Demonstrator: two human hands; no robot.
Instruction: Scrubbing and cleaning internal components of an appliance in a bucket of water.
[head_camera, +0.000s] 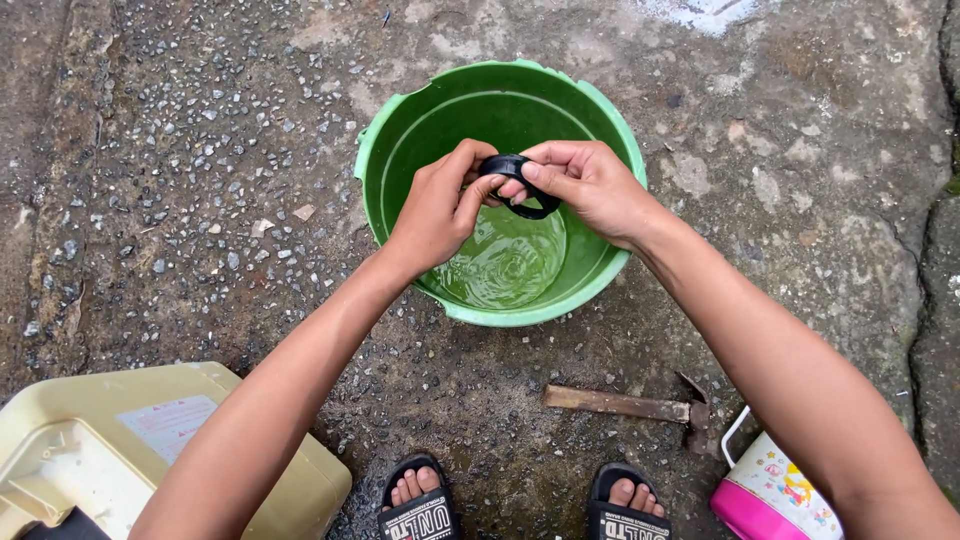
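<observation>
Both hands meet over the green bucket (400, 130), which sits on rough wet concrete ground (180, 180) with water (505, 265) pooled in its bottom. The left hand (438, 210) is curled shut, fingers pinching one side of a black rubber band (518, 185); the right hand (585, 185) is closed on the other side, holding the loop just above the water. Below the bucket lies a rusty hammer (630, 405). Lower left of the bucket sits a cream plastic case (120, 450) with a pale rectangular label (168, 425). Lower right, a white and pink container (775, 490) with colourful pictures. Black sandals (420, 505) show beneath.
</observation>
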